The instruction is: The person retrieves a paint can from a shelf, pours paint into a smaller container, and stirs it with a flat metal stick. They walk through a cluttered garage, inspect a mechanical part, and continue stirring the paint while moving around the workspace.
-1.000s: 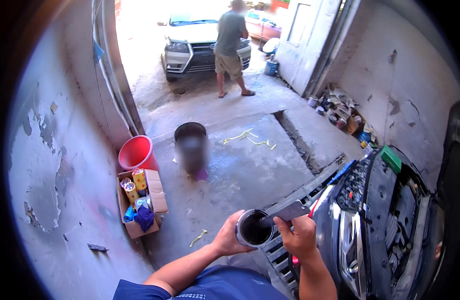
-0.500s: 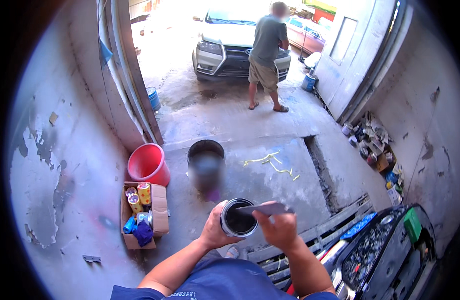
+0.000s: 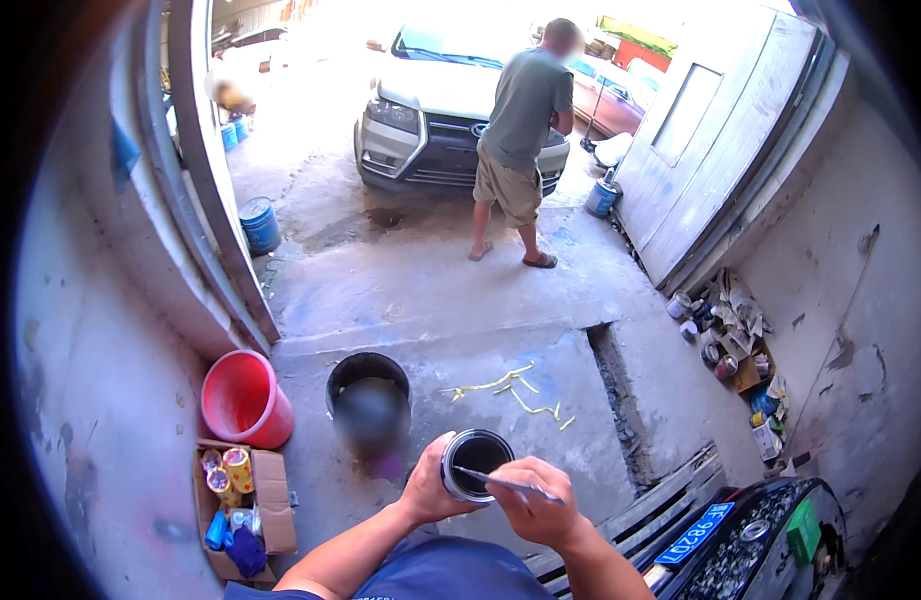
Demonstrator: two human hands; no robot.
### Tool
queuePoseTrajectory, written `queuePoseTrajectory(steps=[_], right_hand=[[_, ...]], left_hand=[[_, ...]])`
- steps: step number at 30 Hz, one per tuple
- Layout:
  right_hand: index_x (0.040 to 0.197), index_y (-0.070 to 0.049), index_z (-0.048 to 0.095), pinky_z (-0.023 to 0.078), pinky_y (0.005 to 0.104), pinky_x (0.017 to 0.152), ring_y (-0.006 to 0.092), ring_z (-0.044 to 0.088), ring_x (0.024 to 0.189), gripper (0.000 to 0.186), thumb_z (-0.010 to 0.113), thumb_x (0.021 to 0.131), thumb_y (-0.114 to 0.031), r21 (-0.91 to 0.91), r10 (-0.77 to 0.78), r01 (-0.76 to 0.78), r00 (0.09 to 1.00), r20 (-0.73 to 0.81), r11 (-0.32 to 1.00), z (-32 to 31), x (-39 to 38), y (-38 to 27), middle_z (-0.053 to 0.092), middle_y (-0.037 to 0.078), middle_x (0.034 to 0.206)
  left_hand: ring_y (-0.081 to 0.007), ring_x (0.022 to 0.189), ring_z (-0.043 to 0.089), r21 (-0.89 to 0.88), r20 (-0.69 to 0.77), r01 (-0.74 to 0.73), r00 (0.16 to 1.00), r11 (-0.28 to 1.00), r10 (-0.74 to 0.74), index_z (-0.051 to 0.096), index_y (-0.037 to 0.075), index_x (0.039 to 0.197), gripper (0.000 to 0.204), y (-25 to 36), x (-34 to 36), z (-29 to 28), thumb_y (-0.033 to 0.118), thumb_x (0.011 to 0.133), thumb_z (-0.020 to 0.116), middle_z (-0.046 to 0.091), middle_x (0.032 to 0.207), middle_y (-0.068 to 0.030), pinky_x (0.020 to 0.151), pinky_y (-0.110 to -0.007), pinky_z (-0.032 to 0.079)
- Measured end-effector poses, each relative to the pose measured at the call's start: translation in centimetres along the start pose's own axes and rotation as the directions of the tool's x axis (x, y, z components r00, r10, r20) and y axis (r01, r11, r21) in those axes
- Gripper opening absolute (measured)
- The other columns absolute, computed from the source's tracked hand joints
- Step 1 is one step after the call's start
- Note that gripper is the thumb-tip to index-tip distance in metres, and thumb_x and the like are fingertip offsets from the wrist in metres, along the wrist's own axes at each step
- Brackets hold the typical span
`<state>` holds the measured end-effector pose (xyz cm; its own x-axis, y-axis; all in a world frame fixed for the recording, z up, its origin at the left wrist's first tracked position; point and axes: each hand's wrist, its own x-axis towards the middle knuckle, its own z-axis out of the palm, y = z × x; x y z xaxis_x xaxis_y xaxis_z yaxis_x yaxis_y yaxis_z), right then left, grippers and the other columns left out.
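Note:
My left hand (image 3: pixel 428 488) is closed around the side of a round open can (image 3: pixel 478 434), dark inside with a metallic rim. Pinched in the fingers of my right hand (image 3: pixel 543 510) is a flat grey scraper (image 3: pixel 533 491), seen nearly edge-on. Its thin end reaches over the rim into the can's mouth, while the wider end sticks out past my fingers. How far it dips into the dark contents I cannot tell. Both hands are close together in front of my body.
Left stand a pink bucket (image 3: pixel 231 400) and a carton (image 3: pixel 275 500) of rolls and cloth. A black bucket (image 3: pixel 341 395) sits ahead. Yellow tape strips (image 3: pixel 491 384) lie on the floor. A dark car (image 3: pixel 751 560) is at right; a person (image 3: pixel 521 120) stands by a silver car (image 3: pixel 391 115).
My view has tilted upward and shifted right. The scraper has turned from showing its broad face to nearly edge-on, with its thin end now visible inside the can. Both hands keep their holds.

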<state>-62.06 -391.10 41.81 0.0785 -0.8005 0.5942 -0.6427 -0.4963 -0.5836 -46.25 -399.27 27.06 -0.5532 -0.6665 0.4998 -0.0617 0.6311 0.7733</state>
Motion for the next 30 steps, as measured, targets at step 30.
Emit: queuePoseTrajectory(steps=[30], right_hand=[[0.087, -0.003, 0.063, 0.05, 0.0351, 0.059, 0.0288, 0.061, 0.066, 0.013, 0.069, 0.076, 0.001, 0.068, -0.124, 0.111, 0.964, 0.235, 0.991, 1.2, 50.3, 44.1, 0.062, 0.011, 0.075]], left_hand=[[-0.039, 0.119, 0.051, 0.276, -0.418, 0.177, 0.907, 0.945, -0.048, 0.025, 0.0, 0.138, 0.113, -29.8, 46.9, -5.6, 0.027, 0.053, 0.093, 0.046, 0.13, -0.022, 0.102, -0.046, 0.041]])
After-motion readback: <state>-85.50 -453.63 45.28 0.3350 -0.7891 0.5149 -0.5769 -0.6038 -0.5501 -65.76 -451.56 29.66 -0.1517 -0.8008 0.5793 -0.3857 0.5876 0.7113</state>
